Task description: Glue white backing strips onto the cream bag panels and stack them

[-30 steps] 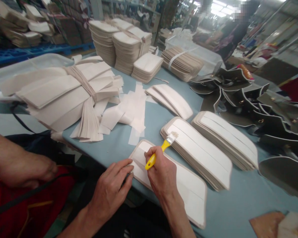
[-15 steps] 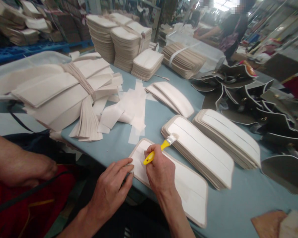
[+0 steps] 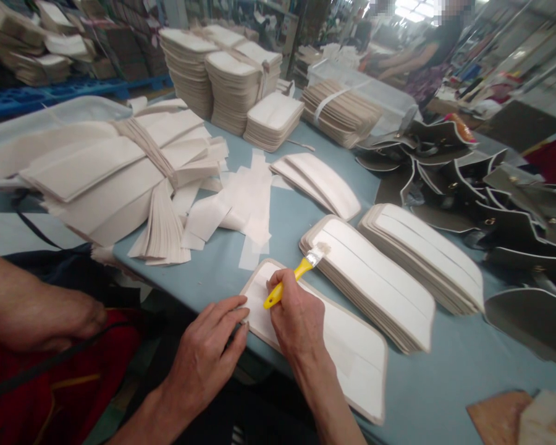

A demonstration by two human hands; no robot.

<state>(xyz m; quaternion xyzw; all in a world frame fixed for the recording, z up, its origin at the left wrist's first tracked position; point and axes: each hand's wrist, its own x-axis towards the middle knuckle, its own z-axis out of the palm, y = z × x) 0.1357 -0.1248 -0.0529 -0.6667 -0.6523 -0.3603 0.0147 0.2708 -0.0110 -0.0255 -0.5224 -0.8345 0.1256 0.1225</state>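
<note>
In my right hand point(image 3: 297, 312) is a yellow brush point(image 3: 287, 284), gripped by its handle. Its bristles touch the upper left part of the top panel on a stack of white panels with beige edges point(image 3: 375, 278). A single white panel point(image 3: 361, 364) lies below my right hand at the table's near edge. My left hand point(image 3: 215, 340) rests at this panel's left end, its thumb and fingers bent around the edge. A second stack of panels point(image 3: 421, 253) is to the right.
Loose white strips point(image 3: 254, 204) and a tied bundle of beige pieces point(image 3: 106, 161) lie left on the blue-grey table point(image 3: 467, 358). Tall panel stacks point(image 3: 234, 86) stand behind. Dark pieces point(image 3: 463, 198) cover the right. Another person's hand point(image 3: 65, 315) is at left; a person stands at back right.
My right hand and the brush have shifted slightly to the left. A brownish patch shows more clearly by the bristles. The person at the back has changed posture.
</note>
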